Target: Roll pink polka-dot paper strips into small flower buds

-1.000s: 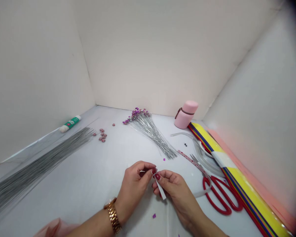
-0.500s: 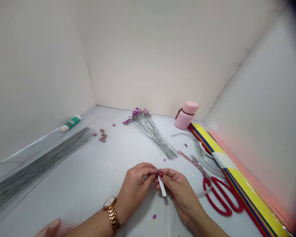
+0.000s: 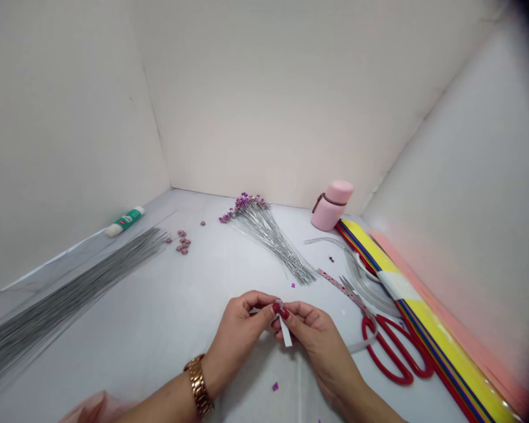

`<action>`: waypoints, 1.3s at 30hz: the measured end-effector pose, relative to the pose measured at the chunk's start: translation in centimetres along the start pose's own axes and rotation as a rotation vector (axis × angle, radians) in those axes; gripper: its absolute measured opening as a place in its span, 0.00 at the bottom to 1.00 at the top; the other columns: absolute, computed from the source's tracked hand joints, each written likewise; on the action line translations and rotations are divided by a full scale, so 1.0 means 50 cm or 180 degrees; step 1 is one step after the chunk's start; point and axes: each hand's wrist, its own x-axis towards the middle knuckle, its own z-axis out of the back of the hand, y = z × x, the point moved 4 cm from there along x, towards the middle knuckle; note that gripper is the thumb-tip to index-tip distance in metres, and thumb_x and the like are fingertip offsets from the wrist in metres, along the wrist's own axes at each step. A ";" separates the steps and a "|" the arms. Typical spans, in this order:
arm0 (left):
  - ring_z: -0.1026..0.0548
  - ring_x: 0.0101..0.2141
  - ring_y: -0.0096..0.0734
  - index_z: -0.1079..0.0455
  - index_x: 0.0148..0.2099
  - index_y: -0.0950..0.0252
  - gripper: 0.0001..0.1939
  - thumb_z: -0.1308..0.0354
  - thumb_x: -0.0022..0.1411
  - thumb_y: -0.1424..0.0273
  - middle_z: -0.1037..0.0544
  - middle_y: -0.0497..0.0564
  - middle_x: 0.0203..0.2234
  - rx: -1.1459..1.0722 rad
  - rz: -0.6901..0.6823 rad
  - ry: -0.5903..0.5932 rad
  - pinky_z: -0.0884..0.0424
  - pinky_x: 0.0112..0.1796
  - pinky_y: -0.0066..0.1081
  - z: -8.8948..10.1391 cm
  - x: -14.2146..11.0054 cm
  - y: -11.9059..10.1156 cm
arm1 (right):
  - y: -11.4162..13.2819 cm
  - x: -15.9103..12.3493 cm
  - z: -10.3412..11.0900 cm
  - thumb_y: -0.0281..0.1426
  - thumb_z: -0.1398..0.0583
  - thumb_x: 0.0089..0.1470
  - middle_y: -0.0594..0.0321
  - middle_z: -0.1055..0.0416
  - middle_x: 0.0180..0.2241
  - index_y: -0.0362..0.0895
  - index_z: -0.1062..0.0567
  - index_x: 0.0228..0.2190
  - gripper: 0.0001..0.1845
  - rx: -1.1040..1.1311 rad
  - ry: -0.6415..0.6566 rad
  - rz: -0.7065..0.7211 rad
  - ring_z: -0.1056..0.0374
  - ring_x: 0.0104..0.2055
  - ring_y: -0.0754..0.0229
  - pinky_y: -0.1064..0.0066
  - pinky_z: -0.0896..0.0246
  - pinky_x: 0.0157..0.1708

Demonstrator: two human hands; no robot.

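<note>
My left hand (image 3: pixel 243 329) and my right hand (image 3: pixel 321 338) meet over the front of the table, fingertips pinched together. Between them is a narrow paper strip (image 3: pixel 286 335), its white tail hanging toward me. A small pinkish folded end shows at the fingertips, but its shape is mostly hidden. Beyond the hands lies a bundle of silvery stems (image 3: pixel 277 241) tipped with purple and pink pieces. Small pink folded paper stars (image 3: pixel 183 242) rest to the left of it.
Grey wires (image 3: pixel 83 282) fan across the left, near a glue stick (image 3: pixel 126 221). At right lie red-handled scissors (image 3: pixel 392 349), a pink patterned strip (image 3: pixel 335 282), and long coloured paper strips (image 3: pixel 427 317). A pink bottle (image 3: pixel 332 205) stands behind. Purple bits (image 3: pixel 275 386) dot the table.
My left thumb has shifted up against the right thumb at the strip's folded end. The white tail looks shorter and has moved slightly left.
</note>
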 end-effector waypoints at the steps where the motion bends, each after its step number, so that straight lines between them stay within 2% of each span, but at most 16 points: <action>1: 0.30 0.20 0.26 0.30 0.31 0.70 0.08 0.45 0.54 0.68 0.28 0.47 0.16 -0.0117 0.0056 0.0029 0.34 0.26 0.27 -0.002 0.001 0.003 | 0.000 -0.001 0.000 0.38 0.39 0.45 0.63 0.30 0.18 0.38 0.27 0.26 0.13 -0.0081 0.0009 0.0010 0.40 0.20 0.67 0.77 0.49 0.22; 4: 0.30 0.19 0.26 0.30 0.33 0.70 0.08 0.45 0.54 0.69 0.28 0.46 0.15 -0.0254 0.0132 0.0001 0.34 0.25 0.27 -0.004 0.003 0.010 | -0.002 -0.001 0.001 0.39 0.40 0.45 0.63 0.30 0.19 0.38 0.28 0.25 0.14 -0.0309 0.0025 0.0025 0.41 0.20 0.67 0.76 0.50 0.22; 7: 0.30 0.20 0.27 0.30 0.32 0.70 0.08 0.46 0.54 0.70 0.28 0.47 0.15 0.0065 0.0025 -0.0091 0.34 0.25 0.27 -0.001 0.002 0.011 | 0.000 0.000 0.002 0.39 0.41 0.47 0.64 0.31 0.18 0.39 0.28 0.23 0.14 -0.0490 0.0068 0.0096 0.43 0.20 0.67 0.76 0.51 0.22; 12: 0.28 0.27 0.30 0.28 0.32 0.66 0.07 0.48 0.56 0.73 0.24 0.51 0.24 0.1532 -0.0780 -0.0318 0.33 0.32 0.28 0.009 -0.008 -0.012 | 0.001 0.000 -0.001 0.39 0.42 0.48 0.65 0.34 0.18 0.39 0.27 0.27 0.14 -0.0504 0.0170 0.0214 0.44 0.21 0.67 0.76 0.50 0.22; 14: 0.28 0.30 0.31 0.27 0.33 0.65 0.09 0.49 0.57 0.74 0.24 0.51 0.27 0.2012 -0.1109 -0.0220 0.34 0.35 0.29 0.007 -0.013 -0.022 | -0.001 0.001 -0.001 0.39 0.43 0.49 0.66 0.35 0.18 0.39 0.27 0.27 0.15 -0.0385 0.0172 0.0208 0.44 0.20 0.67 0.76 0.50 0.23; 17: 0.29 0.34 0.31 0.27 0.35 0.64 0.11 0.51 0.57 0.76 0.23 0.52 0.31 0.2254 -0.1350 0.0033 0.35 0.38 0.29 0.001 -0.016 -0.028 | -0.005 0.004 0.004 0.40 0.42 0.48 0.66 0.36 0.17 0.38 0.26 0.27 0.15 -0.0236 0.0072 0.0184 0.44 0.20 0.68 0.76 0.50 0.22; 20: 0.28 0.36 0.31 0.27 0.38 0.63 0.12 0.50 0.56 0.77 0.24 0.52 0.35 0.1956 -0.1223 0.0104 0.35 0.40 0.29 0.002 -0.012 -0.024 | -0.007 0.007 0.010 0.38 0.40 0.46 0.67 0.36 0.17 0.38 0.26 0.29 0.14 -0.0106 0.0003 0.0145 0.45 0.19 0.68 0.77 0.50 0.21; 25: 0.26 0.30 0.30 0.28 0.37 0.66 0.09 0.49 0.57 0.71 0.24 0.52 0.31 0.0974 -0.0463 0.0024 0.31 0.33 0.28 0.009 0.000 -0.007 | -0.002 0.007 0.007 0.38 0.40 0.46 0.63 0.32 0.20 0.38 0.25 0.30 0.14 0.0019 0.0117 0.0119 0.43 0.21 0.67 0.76 0.49 0.22; 32: 0.29 0.21 0.23 0.28 0.32 0.66 0.07 0.48 0.55 0.74 0.28 0.51 0.31 0.0996 -0.0724 0.0027 0.31 0.26 0.25 0.006 -0.001 -0.011 | 0.001 0.005 0.001 0.35 0.40 0.46 0.64 0.31 0.19 0.38 0.24 0.28 0.12 0.0024 0.0156 0.0123 0.44 0.19 0.69 0.78 0.51 0.21; 39: 0.27 0.31 0.32 0.27 0.33 0.65 0.07 0.47 0.54 0.71 0.27 0.51 0.29 0.1228 -0.0548 -0.0019 0.31 0.32 0.28 0.009 0.000 -0.019 | 0.000 0.003 0.004 0.35 0.38 0.44 0.64 0.32 0.16 0.37 0.26 0.25 0.12 0.0042 0.0003 -0.0015 0.44 0.18 0.70 0.79 0.52 0.19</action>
